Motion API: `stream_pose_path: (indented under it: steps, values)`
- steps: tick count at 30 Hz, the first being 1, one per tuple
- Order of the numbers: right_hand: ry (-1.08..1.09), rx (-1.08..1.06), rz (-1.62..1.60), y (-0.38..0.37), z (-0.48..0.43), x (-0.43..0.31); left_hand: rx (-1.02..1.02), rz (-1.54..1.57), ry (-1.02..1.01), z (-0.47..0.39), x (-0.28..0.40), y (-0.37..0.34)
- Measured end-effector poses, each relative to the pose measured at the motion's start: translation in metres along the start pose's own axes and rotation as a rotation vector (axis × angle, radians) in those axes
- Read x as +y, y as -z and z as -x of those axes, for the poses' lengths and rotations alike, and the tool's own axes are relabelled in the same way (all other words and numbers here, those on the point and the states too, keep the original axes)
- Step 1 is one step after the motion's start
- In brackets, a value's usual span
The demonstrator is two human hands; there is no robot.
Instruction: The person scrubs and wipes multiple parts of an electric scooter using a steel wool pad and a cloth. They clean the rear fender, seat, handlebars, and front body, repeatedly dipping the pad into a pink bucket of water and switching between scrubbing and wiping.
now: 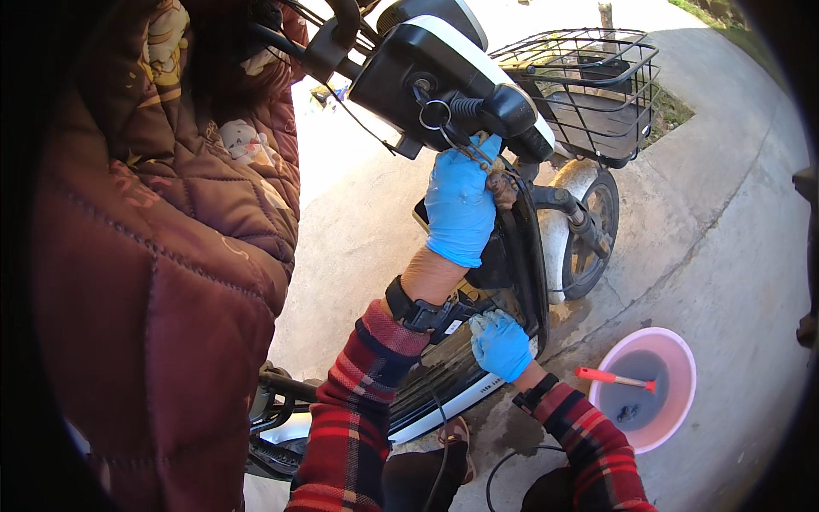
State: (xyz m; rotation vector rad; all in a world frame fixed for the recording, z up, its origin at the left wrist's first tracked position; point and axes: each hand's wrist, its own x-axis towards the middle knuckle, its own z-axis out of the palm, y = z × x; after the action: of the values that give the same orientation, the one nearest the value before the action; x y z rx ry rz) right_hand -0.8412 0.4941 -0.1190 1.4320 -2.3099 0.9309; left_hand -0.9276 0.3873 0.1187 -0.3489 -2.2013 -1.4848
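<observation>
An electric scooter fills the middle of the view, its black and white handlebar housing at the top. My left hand, in a blue glove, is up against the inner front panel just below the key and its ring; a small brown fluffy pendant hangs beside it. Its fingertips are largely hidden. Lower down, my right hand, also gloved in blue, is bent over the front edge of the scooter's ribbed footboard. Something greyish shows at its fingers, too unclear to name.
On the wet concrete at right stands a pink basin of murky water with a red-handled brush leaning in it. A wire basket sits above the front wheel. A quilted brown scooter cover fills the left.
</observation>
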Motion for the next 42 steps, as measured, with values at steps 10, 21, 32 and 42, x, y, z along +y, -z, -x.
stream_pose_path:
  steps: [10, 21, 32, 42]
  values:
    - [-0.046, -0.082, -0.037, 0.003, -0.001, 0.001, 0.217, -0.930, 0.024, 0.026, 0.002, 0.039]
    - [-0.025, -0.047, -0.024, 0.006, -0.003, -0.002, 0.409, -0.506, 0.730, 0.003, -0.039, 0.021]
    - [-0.058, -0.132, -0.026, 0.006, -0.003, -0.002, 0.774, 0.383, 0.641, -0.024, -0.044, 0.017]
    - [-0.069, -0.170, -0.010, 0.007, -0.005, -0.003, 0.690, 0.197, 1.042, -0.024, -0.095, 0.025]
